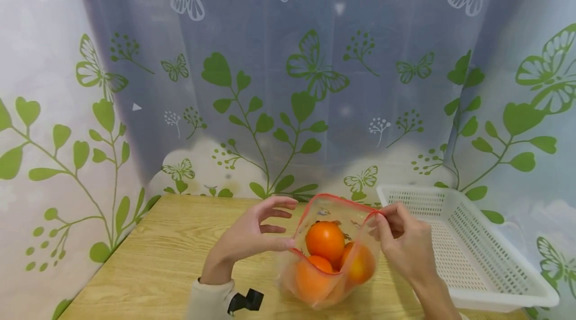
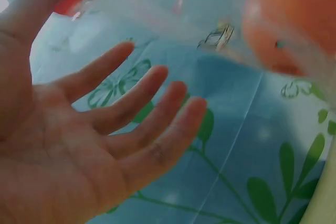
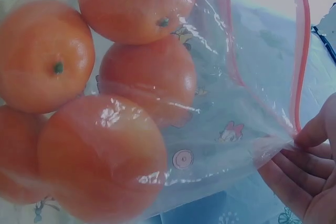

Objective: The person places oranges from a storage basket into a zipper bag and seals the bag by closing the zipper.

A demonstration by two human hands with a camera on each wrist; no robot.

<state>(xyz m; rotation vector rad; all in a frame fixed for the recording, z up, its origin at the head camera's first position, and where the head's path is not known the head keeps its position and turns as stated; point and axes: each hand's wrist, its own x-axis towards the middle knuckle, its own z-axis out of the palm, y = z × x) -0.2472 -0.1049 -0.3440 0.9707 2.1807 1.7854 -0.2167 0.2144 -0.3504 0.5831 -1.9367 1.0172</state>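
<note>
A clear zip bag (image 1: 344, 214) with a red zip edge and small cartoon prints sits upright on the table, its mouth spread wide. Inside it lie several oranges (image 1: 325, 241), and the right wrist view shows them through the plastic, with small green stem ends on the oranges (image 3: 47, 56). My right hand (image 1: 407, 242) pinches the right corner of the red edge between thumb and fingers. On the opposite side, my left hand (image 1: 252, 232) has its fingers spread apart, with the thumb touching the red edge. In the left wrist view the fingers (image 2: 152, 135) are extended and grip nothing.
A white perforated plastic basket (image 1: 508, 296) stands on the right, just beyond my right hand. The wooden table (image 1: 171, 255) extends to the left of the bag. Behind hangs a curtain (image 1: 252, 25) printed with butterflies and leaves. A black strap piece (image 1: 246, 301) is at my left wrist.
</note>
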